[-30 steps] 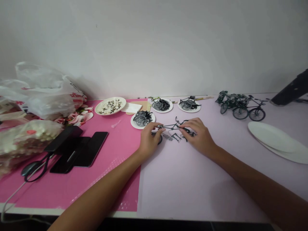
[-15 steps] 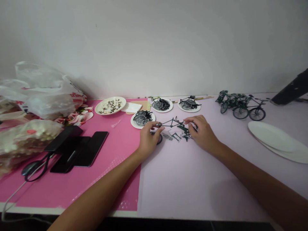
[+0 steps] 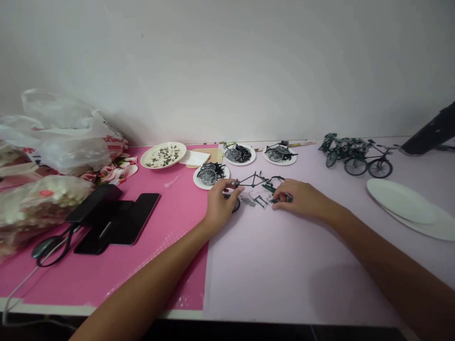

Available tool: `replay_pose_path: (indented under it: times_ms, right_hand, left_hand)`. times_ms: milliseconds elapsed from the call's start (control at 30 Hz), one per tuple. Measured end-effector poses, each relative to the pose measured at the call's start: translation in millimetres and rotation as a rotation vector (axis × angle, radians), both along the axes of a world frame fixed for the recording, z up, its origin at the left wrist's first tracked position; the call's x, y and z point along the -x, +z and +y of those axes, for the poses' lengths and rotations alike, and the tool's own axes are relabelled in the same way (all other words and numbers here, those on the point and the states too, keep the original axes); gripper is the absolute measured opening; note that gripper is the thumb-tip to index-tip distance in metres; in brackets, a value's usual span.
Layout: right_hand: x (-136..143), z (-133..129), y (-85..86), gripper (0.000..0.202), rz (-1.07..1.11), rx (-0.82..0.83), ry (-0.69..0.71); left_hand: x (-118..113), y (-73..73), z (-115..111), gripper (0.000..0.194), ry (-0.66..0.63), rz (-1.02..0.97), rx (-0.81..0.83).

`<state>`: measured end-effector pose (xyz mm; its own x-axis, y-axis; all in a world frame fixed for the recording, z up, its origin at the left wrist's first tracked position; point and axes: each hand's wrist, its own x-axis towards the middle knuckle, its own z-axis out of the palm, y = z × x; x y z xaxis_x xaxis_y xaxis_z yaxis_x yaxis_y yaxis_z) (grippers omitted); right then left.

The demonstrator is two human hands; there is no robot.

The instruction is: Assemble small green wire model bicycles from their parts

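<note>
Loose grey parts [image 3: 248,202] lie on the desk [image 3: 266,270] right of my left fingers [image 3: 235,193], a plate [image 3: 196,179] of wheels [image 3: 208,176] beyond. Those fingers clamp a slim, dark bicycle frame [image 3: 253,184] jutting right; whether my right fingers [image 3: 281,206] grip anything, I can't tell.

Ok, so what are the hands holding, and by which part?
The left hand pinches a small bicycle frame by its left end; whether the right hand grips anything, I can't tell.
</note>
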<state>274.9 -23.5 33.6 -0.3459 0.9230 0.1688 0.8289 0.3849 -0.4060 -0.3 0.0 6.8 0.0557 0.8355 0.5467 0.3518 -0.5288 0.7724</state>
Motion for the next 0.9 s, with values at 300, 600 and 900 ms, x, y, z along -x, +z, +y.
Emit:
replay_pose_path:
  times_ms: [300, 600, 900]
  right_hand:
    - [0.8, 1.5, 3.7, 0.023, -0.035, 0.107, 0.020]
    - [8.0, -4.1, 9.4, 0.018, 0.051, 0.108, -0.054]
    - [14.0, -1.5, 2.7, 0.025, 0.428, -0.138, -0.093]
  left_hand:
    - [-1.1, 2.8, -1.6, 0.018, -0.011, -0.016, 0.015]
    - [-0.8, 0.9, -0.1, 0.017, -0.017, 0.018, -0.021]
    - [-0.9, -1.2, -0.9, 0.013, -0.058, 0.080, -0.084]
